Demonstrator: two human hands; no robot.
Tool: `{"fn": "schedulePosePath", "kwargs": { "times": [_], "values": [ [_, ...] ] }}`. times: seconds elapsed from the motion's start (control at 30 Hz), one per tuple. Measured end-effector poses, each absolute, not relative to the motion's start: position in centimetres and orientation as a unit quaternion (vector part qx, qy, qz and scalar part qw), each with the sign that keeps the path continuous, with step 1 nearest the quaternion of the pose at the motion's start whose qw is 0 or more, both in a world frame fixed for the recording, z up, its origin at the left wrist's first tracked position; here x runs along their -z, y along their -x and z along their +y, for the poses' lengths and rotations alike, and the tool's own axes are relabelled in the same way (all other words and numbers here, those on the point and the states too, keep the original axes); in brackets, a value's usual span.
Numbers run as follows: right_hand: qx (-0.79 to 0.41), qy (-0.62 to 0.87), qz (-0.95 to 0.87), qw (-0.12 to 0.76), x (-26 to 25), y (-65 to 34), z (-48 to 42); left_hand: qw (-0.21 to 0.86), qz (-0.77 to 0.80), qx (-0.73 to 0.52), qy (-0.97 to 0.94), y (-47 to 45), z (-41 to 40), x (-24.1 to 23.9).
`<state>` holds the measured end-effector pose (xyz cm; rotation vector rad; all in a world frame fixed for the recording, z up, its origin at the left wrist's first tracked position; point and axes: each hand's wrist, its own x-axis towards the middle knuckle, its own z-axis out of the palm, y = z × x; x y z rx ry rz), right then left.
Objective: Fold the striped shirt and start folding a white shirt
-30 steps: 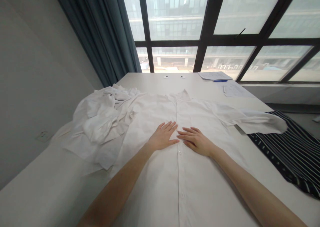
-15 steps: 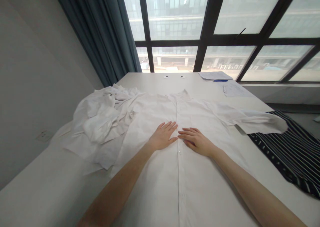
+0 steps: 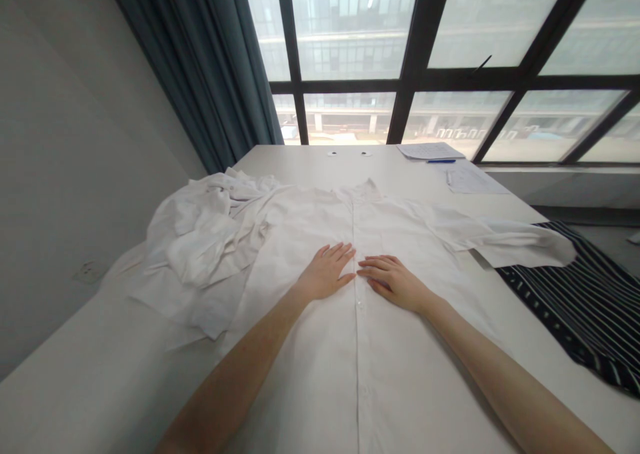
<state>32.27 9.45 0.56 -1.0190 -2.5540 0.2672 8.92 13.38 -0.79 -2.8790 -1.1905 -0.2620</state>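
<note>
A white button-up shirt (image 3: 310, 361) lies spread on the table, its collar (image 3: 369, 189) toward the window and its button front running down the middle. My left hand (image 3: 327, 272) rests flat on the shirt just left of the button line, fingers outstretched. On the other side of that line, my right hand (image 3: 393, 282) lies on the cloth with its fingers extended toward the left hand. The fingertips of both hands come close together at the placket. One sleeve (image 3: 525, 241) stretches out to the right.
A heap of crumpled white clothing (image 3: 200, 234) sits to the left, against the shirt. Black striped fabric (image 3: 595, 301) hangs over the right edge. Papers (image 3: 430, 151) and a blue pen (image 3: 441, 161) lie at the far right of the white table (image 3: 300, 161), before the window.
My right hand's fingertips have shifted very slightly. Otherwise, both hands and the shirt stay in place.
</note>
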Motion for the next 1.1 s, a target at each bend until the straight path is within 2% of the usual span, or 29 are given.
{"fn": "schedulePosePath", "kwargs": {
  "times": [0.53, 1.1],
  "values": [
    [-0.102, 0.368, -0.902, 0.2, -0.5, -32.5, 9.5, 0.012, -0.388, 0.099, 0.916, -8.8, 13.5, 0.8],
    [-0.059, 0.502, -0.849, 0.154, 0.8, -34.5, 10.4, 0.037, -0.486, 0.121, 0.865, -7.7, 14.4, 1.0]
  ]
}}
